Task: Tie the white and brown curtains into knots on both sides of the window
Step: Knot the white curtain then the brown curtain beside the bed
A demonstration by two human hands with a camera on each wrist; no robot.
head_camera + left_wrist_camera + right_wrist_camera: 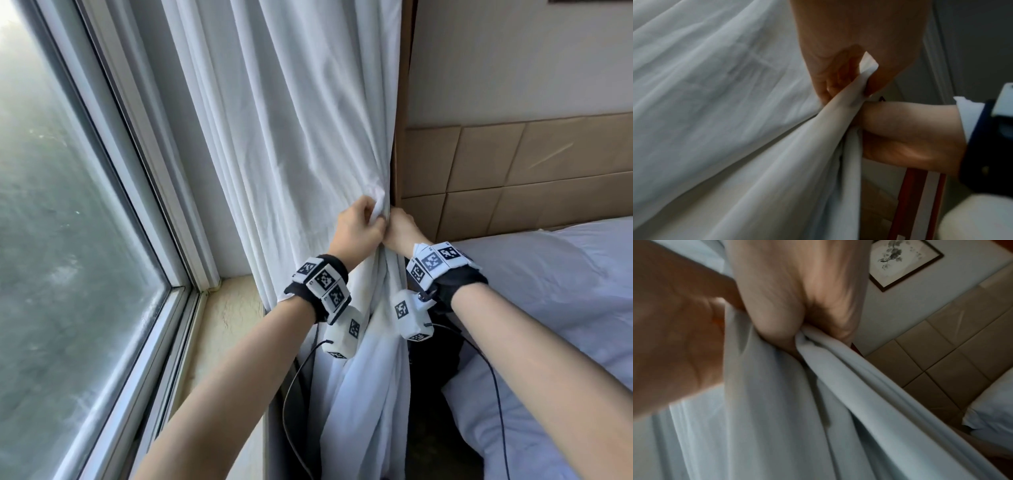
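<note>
The white curtain (291, 120) hangs to the right of the window, its folds drawn toward its right edge. My left hand (371, 219) grips a bunched fold of it at mid height. Right beside it, my right hand (394, 222) grips the gathered fabric from the other side, and the two hands touch. In the left wrist view my left hand (849, 84) pinches a white fold (851, 100), with the right hand (910, 133) just below. The right wrist view shows my right hand (797, 334) closed round the white cloth (818, 386). A brown strip (401, 102) shows behind the curtain's right edge.
The window pane (68, 205) and its pale sill (233, 315) lie to the left. A bed with white bedding (548, 291) and a tan padded headboard (513, 171) stand close on the right. Black cables (298, 383) hang below my wrists. A framed picture (900, 262) hangs on the wall.
</note>
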